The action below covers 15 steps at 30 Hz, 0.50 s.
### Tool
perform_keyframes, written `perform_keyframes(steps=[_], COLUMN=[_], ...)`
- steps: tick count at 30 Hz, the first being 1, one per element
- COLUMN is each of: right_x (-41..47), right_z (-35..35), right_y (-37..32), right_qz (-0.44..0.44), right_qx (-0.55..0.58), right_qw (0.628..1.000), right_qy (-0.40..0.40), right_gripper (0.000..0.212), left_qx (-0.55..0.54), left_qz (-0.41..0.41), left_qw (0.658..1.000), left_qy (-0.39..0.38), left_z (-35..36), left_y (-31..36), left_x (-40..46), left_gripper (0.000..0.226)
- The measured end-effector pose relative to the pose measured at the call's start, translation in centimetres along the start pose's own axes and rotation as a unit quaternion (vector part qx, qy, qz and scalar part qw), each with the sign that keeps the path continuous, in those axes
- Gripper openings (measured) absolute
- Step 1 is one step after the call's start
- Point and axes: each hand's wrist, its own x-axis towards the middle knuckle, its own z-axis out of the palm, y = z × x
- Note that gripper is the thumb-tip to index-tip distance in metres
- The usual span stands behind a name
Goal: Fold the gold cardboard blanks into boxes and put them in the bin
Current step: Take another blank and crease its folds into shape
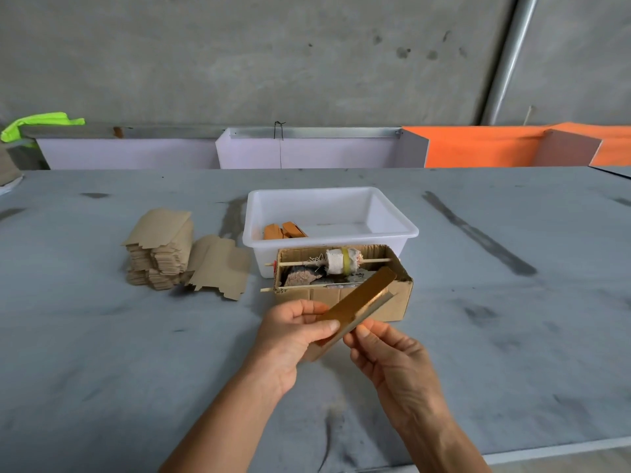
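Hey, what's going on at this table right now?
A person is folding a flat gold cardboard blank, holding it above the grey table with both hands: the left hand grips its near end and the right hand pinches its edge. Behind it sit a white plastic bin with a few orange-gold folded boxes inside, a brown cardboard box, and stacked blanks to the left.
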Motion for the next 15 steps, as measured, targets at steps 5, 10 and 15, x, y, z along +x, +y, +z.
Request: perform_keyframes(steps=[5, 10, 15], right_x=[0.01, 0.07, 0.12], right_z=[0.16, 0.18, 0.61], right_y=[-0.03, 0.08, 0.43], right_qz=[0.004, 0.011, -0.022], right_qx=[-0.019, -0.111, -0.133], right_qw=[1.000, 0.993, 0.986], right_qy=[0.004, 0.048, 0.100], right_gripper=[0.012, 0.005, 0.020], left_qx=[0.072, 0.139, 0.146], left_qz=[0.048, 0.086, 0.097], left_qw=[0.996, 0.986, 0.984], left_qy=[-0.021, -0.022, -0.038], left_z=[-0.02, 0.21, 0.56], left_y=[-0.07, -0.35, -0.89], left_x=[-0.04, 0.11, -0.24], left_gripper=[0.016, 0.019, 0.018])
